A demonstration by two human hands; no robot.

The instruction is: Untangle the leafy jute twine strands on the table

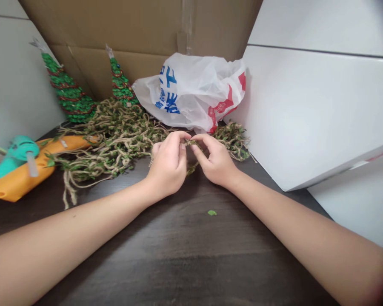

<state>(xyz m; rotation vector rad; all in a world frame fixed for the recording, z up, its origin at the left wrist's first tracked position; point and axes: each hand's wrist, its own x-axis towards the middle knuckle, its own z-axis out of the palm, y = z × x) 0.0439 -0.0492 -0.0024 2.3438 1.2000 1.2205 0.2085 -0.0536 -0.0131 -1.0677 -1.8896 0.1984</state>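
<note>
Between my two hands runs a length of leafy twine (189, 143), brown cord with small green leaves. My left hand (171, 160) pinches it from the left, fingers curled. From the other side my right hand (214, 159) grips the same strand between thumb and forefinger. Part of the strand hangs below and behind the fingers. To the left lies a large tangled heap of leafy twine (124, 136), close to my left hand. A smaller bundle of leafy twine (232, 138) rests beyond my right hand.
A white plastic bag (198, 91) lies behind my hands. Two small green Christmas trees (73, 100) stand back left, near an orange and teal glue gun (25, 159). A white box (306, 114) borders the right. One loose leaf (212, 212) lies on the dark table (178, 263).
</note>
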